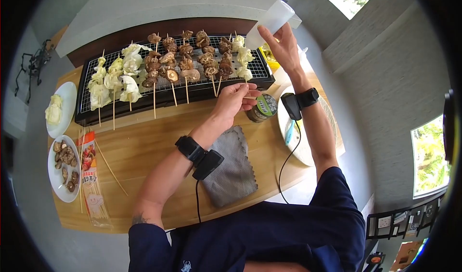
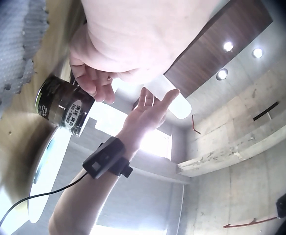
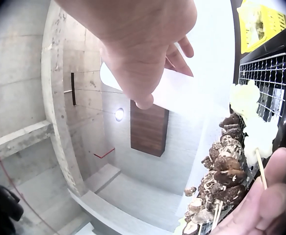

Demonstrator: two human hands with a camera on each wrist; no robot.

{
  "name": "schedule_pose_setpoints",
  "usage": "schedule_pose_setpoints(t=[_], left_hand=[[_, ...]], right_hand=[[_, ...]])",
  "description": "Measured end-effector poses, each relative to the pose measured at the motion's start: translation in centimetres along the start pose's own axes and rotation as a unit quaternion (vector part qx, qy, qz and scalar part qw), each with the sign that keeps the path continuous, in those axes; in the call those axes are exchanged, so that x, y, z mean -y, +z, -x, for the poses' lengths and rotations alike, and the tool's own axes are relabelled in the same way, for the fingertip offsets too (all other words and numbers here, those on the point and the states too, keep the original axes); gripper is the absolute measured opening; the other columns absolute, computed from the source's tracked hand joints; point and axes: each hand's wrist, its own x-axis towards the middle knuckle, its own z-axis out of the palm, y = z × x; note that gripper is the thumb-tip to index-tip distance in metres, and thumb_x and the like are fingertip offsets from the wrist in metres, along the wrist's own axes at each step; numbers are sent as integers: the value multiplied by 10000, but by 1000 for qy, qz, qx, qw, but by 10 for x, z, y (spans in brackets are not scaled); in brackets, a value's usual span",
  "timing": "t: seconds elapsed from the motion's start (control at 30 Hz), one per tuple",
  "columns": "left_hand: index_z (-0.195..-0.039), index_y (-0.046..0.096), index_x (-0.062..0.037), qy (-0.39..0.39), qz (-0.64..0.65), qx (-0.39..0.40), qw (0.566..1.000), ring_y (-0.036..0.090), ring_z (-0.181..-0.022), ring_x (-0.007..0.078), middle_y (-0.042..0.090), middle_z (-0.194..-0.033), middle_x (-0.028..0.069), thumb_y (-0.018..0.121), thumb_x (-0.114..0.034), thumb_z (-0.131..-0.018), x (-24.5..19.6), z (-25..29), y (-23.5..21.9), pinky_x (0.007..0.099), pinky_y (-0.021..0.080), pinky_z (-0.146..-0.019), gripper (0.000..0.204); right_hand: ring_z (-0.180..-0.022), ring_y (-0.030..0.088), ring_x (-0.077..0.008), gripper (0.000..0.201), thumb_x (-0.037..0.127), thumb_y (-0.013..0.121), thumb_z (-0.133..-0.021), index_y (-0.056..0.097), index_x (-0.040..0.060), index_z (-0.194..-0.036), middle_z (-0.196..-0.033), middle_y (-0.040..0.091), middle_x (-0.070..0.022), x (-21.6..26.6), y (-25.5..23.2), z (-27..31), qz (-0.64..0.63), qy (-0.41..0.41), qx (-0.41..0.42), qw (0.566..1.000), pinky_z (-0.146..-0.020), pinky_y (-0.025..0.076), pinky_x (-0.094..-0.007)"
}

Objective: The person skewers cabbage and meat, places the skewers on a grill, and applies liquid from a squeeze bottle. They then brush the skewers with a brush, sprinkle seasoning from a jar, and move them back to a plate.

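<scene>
Right hand: ours [image 1: 284, 46] is raised over the far right end of the grill, fingers curled around a white squeeze bottle [image 1: 269, 23] tipped nozzle-down toward the skewers.
Left hand: ours [image 1: 234, 99] sits at the grill's near edge, fingertips pinching the stick of a skewer [image 1: 246, 77] at the right end of the grill.
Hands together or apart: apart, the right one higher and farther away.
Grill: a black grill [image 1: 96, 109] with a wire rack lies across the back of the wooden table [image 1: 144, 151].
Skewers: we count roughly four cabbage ones on the left, about five mushroom ones in the middle, and one or two cabbage ones on the right; the exact count is hard to tell.
Jar: one small jar [image 1: 262, 108] with a green-rimmed lid stands just beside our left hand; the lid's print is too small to read.
Wrist views: the left wrist view shows the jar's dark label [image 2: 67, 105] with pale characters that we cannot make out; the right wrist view shows the skewer stick between our fingers [image 3: 268, 205].
Cloth: one grey cloth [image 1: 233, 168] lies under our left forearm.
Plates: two white plates on the left, one with cabbage [image 1: 65, 103], one with mushrooms [image 1: 54, 171].
Packet: one packet of bamboo sticks [image 1: 91, 176] with red print, unreadable.
</scene>
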Motion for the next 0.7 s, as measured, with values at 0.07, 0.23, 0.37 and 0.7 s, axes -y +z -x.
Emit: schedule_pose_setpoints(t=[0.07,0.23,0.37,0.7], left_hand=[[-1265,647,-92,-2,1,-1,1000,650,-867,71,722,-1090,14,480,-293,-1088,1,0,0,243,529,-796,315],[-1260,649,-94,-5,4,0,1000,650,-869,69,723,-1086,9,483,-294,-1087,3,-1,0,240,528,-796,312],[-1254,648,-97,-22,10,-2,1000,650,-870,67,722,-1082,4,488,-296,-1085,1,0,0,237,526,-796,307],[-1122,589,-60,-42,-2,-70,997,649,-833,106,625,-965,10,644,-585,-946,-5,13,20,248,529,-782,557]], right_hand=[[-1137,683,-315,662,402,762,-909,493,-65,-1293,-1170,703,-231,-4,2,-3,12,-22,-13,1000,-973,522,-416],[-1173,663,-352,645,332,762,-916,446,-23,-1352,-1222,684,-242,-11,6,-8,38,-12,-5,999,-999,508,-438],[-1186,658,-351,646,345,767,-911,458,-26,-1342,-1226,686,-233,-13,8,-5,13,-5,-4,1000,-993,510,-438],[-1064,676,-220,639,369,782,-905,508,-78,-1270,-1133,697,-179,28,-1,12,-126,5,-6,992,-944,530,-355]])
